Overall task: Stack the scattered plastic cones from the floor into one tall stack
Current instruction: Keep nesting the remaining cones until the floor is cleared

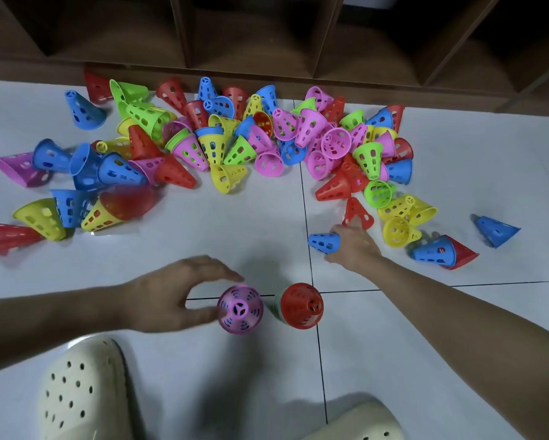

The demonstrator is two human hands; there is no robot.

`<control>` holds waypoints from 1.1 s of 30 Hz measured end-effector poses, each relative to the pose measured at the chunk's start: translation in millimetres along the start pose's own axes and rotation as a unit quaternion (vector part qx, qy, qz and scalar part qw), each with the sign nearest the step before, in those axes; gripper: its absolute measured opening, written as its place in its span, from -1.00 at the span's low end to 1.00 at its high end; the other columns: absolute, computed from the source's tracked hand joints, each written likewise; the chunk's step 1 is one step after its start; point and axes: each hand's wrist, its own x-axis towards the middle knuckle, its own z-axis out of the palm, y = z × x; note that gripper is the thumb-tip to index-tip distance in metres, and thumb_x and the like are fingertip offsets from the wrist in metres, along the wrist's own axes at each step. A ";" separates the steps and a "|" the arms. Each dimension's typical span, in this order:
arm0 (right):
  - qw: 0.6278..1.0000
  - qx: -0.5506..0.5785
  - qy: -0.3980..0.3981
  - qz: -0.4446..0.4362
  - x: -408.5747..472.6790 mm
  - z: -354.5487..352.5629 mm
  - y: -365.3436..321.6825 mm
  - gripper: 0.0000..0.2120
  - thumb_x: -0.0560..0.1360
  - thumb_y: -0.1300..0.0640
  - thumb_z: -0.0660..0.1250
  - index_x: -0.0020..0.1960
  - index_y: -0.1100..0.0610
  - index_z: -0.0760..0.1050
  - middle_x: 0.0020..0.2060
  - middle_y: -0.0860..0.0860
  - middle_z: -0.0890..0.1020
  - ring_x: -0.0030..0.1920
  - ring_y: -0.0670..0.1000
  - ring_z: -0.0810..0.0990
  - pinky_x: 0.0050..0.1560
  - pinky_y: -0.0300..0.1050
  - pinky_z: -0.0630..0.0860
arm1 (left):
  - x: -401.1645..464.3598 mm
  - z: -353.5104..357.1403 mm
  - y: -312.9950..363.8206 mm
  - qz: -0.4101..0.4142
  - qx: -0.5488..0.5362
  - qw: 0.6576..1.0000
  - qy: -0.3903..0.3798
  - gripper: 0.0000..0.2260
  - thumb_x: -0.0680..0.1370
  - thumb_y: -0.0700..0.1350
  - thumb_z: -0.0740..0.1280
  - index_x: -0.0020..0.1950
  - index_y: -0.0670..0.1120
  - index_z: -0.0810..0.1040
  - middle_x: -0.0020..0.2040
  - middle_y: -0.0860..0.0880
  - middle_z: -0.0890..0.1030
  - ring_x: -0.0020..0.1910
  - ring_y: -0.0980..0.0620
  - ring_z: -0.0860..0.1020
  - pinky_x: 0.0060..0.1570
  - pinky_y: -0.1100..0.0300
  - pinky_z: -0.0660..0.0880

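Many perforated plastic cones (219, 144) in red, blue, green, yellow and pink lie scattered on the white tiled floor. Near me stand two short stacks, one topped by a pink cone (240, 309) and one by a red cone (300, 305). My left hand (168, 296) curves around the pink-topped stack, with the thumb at its side and the fingers arched over its far edge. My right hand (354, 246) reaches out and grips the wide end of a blue cone (323, 242) that lies on its side. Its fingertips are close to a red cone (357, 214).
A dark wooden shelf unit (267, 42) runs along the far edge of the floor behind the pile. My two cream perforated clogs (82, 392) (359, 423) are at the bottom. Bare tiles (235, 230) lie between the pile and the stacks. Loose cones lie at the right (495, 230).
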 end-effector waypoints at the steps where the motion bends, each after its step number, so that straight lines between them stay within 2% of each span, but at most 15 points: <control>1: 1.000 -0.015 0.012 -0.012 -3.1 -3.6 -2.3 -0.52 0.33 -0.07 0.55 0.17 0.02 0.50 0.19 0.05 0.31 0.05 0.09 0.49 0.08 -0.02 0.53 | 1.3 -6.0 -10.2 -0.021 0.012 1.000 0.011 -0.57 0.55 0.19 0.34 0.37 0.06 0.52 0.26 0.19 0.54 0.26 0.26 0.48 0.29 0.31 0.39; 3: 0.997 0.031 0.057 -0.042 -14.4 -11.8 -7.2 -0.61 0.32 -0.11 0.53 0.04 0.04 0.55 0.04 -0.03 0.43 0.01 0.03 0.50 0.01 -0.06 0.49 | 4.0 -20.3 -34.5 -0.080 0.040 0.995 0.047 -0.54 0.51 0.25 0.27 0.32 0.05 0.54 0.22 0.14 0.56 0.22 0.21 0.49 0.30 0.22 0.39; 5: 0.981 0.166 0.090 -0.049 -33.0 -20.6 -12.2 -0.71 0.36 -0.09 0.52 -0.07 0.06 0.57 -0.15 -0.05 0.54 -0.14 -0.03 0.53 -0.14 -0.12 0.47 | 8.2 -36.3 -59.6 -0.126 0.069 0.985 0.097 -0.60 0.50 0.25 0.24 0.25 0.09 0.54 0.19 0.09 0.57 0.20 0.10 0.52 0.24 0.16 0.40; 7: 0.956 0.276 0.086 -0.059 -56.5 -31.4 -19.2 -0.81 0.42 -0.06 0.49 -0.07 0.02 0.59 -0.24 -0.07 0.57 -0.27 -0.11 0.50 -0.25 -0.25 0.40 | 14.3 -50.4 -80.1 -0.142 0.088 0.975 0.149 -0.75 0.55 0.09 0.34 0.21 0.13 0.51 0.17 0.07 0.55 0.19 0.04 0.51 0.20 0.14 0.39; 10: 0.923 0.363 0.070 -0.104 -88.4 -45.7 -31.5 -0.92 0.54 0.04 0.40 0.02 -0.10 0.58 -0.18 -0.14 0.64 -0.18 -0.17 0.55 -0.20 -0.37 0.41 | 22.0 -61.3 -108.3 -0.164 0.144 0.960 0.176 -0.69 0.53 -0.16 0.45 0.27 -0.03 0.57 0.21 -0.05 0.55 0.19 -0.08 0.51 0.18 0.04 0.45; 13: 0.878 0.454 0.059 -0.138 -118.0 -49.7 -39.2 -0.93 0.58 0.14 0.37 0.02 -0.02 0.57 -0.21 -0.14 0.62 -0.17 -0.10 0.55 -0.08 -0.19 0.43 | 30.2 -67.6 -126.6 -0.174 0.202 0.952 0.151 -0.55 0.48 -0.17 0.47 0.36 -0.06 0.50 0.30 -0.12 0.51 0.28 -0.18 0.48 0.26 -0.08 0.46; 15: 0.859 0.486 0.060 -0.148 -138.0 -46.1 -43.0 -0.88 0.51 0.11 0.40 0.04 0.04 0.55 -0.17 -0.08 0.64 -0.10 0.08 0.57 0.00 0.01 0.48 | 38.6 -72.5 -133.3 -0.177 0.242 0.946 0.122 -0.47 0.48 -0.11 0.45 0.43 0.03 0.43 0.38 -0.10 0.44 0.36 -0.17 0.41 0.34 -0.13 0.42; 17: 0.858 0.485 0.056 -0.160 -154.8 -39.7 -44.9 -0.80 0.44 0.08 0.41 0.05 0.06 0.52 -0.12 -0.07 0.65 -0.03 0.10 0.60 0.05 0.10 0.52 | 50.0 -75.7 -139.4 -0.202 0.290 0.931 0.093 -0.45 0.49 -0.05 0.43 0.46 0.08 0.37 0.44 -0.08 0.36 0.42 -0.16 0.33 0.40 -0.15 0.36; 22: 0.898 0.408 0.016 -0.163 -176.7 -16.0 -39.6 -0.65 0.41 0.11 0.50 0.12 -0.06 0.46 -0.02 -0.15 0.62 0.06 -0.02 0.58 0.13 -0.03 0.54 | 74.5 -75.0 -153.3 -0.282 0.336 0.898 0.037 -0.36 0.51 -0.05 0.38 0.55 0.06 0.22 0.58 -0.11 0.16 0.57 -0.21 0.14 0.53 -0.21 0.16; 25: 0.919 0.358 0.016 -0.165 -175.5 -5.0 -35.1 -0.55 0.37 0.04 0.52 0.17 -0.14 0.42 0.08 -0.18 0.59 0.14 -0.06 0.55 0.15 -0.06 0.53 | 82.0 -74.8 -152.6 -0.276 0.350 0.895 0.029 -0.38 0.50 -0.18 0.35 0.54 0.04 0.26 0.57 -0.09 0.22 0.57 -0.18 0.14 0.55 -0.19 0.10; 28: 0.923 0.334 0.025 -0.190 -170.7 1.1 -34.0 -0.53 0.36 -0.02 0.51 0.20 -0.12 0.42 0.12 -0.18 0.59 0.16 -0.08 0.55 0.13 -0.11 0.52 | 88.7 -77.6 -152.9 -0.262 0.391 0.881 0.040 -0.37 0.47 -0.32 0.24 0.54 -0.03 0.28 0.53 -0.10 0.30 0.52 -0.17 0.21 0.52 -0.15 0.18; 31: 0.924 0.313 0.031 -0.217 -164.6 6.3 -33.7 -0.52 0.37 -0.02 0.50 0.24 -0.08 0.43 0.13 -0.20 0.58 0.19 -0.08 0.55 0.14 -0.14 0.51 | 94.8 -84.4 -151.9 -0.261 0.429 0.864 0.029 -0.36 0.48 -0.33 0.25 0.56 -0.08 0.22 0.51 -0.13 0.31 0.48 -0.19 0.22 0.49 -0.13 0.22; 33: 0.929 0.291 0.027 -0.228 -160.1 12.9 -30.8 -0.51 0.40 0.00 0.51 0.27 -0.11 0.42 0.15 -0.23 0.56 0.21 -0.10 0.54 0.16 -0.13 0.51 | 96.6 -89.9 -151.8 -0.265 0.442 0.856 0.018 -0.42 0.50 -0.31 0.27 0.52 -0.08 0.28 0.46 -0.11 0.35 0.46 -0.17 0.24 0.47 -0.12 0.24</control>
